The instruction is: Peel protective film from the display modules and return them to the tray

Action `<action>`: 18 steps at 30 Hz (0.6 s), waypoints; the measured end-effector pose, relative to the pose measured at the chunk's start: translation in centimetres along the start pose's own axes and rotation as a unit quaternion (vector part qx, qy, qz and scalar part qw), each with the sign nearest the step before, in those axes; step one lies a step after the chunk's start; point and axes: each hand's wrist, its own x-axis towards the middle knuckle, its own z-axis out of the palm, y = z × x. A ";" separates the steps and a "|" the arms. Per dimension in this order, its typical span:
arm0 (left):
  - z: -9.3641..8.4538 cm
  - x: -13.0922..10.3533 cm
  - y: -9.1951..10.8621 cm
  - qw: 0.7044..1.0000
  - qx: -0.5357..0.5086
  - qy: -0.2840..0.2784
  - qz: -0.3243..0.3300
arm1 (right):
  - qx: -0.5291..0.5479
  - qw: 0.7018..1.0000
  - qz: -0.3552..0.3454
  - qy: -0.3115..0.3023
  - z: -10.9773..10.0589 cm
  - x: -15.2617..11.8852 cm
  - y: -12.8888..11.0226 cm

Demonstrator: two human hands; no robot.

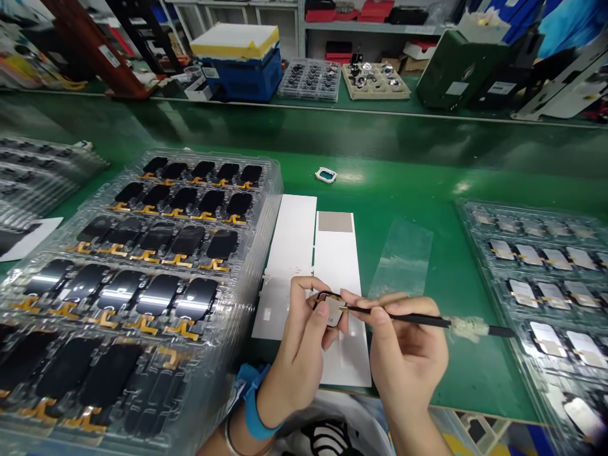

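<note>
My left hand pinches a small display panel by its edges, its pale back turned up and a dark rim along the top. In my right hand is a pair of black tweezers, held like a pen. Their tip meets the upper right part of the panel. A pale wrap is wound round the tweezers' rear part. White sheets lie on the green mat under both hands. A blue wrist strap circles my left wrist.
A stack of clear trays with black display panels and orange flex cables stands at left. Another clear tray holds silvery-backed panels at right. A small white frame and a clear film lie on the green mat. A raised shelf runs behind.
</note>
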 end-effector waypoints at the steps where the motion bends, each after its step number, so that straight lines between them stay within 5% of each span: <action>1: 0.0 0.0 -0.1 1.000 0.002 -0.002 0.004 | 0.004 1.000 0.006 0.001 -0.1 0.0 0.0; 18: 0.0 0.0 -0.3 1.000 0.000 0.005 0.012 | 0.033 0.999 0.033 -0.002 -0.2 -0.3 0.1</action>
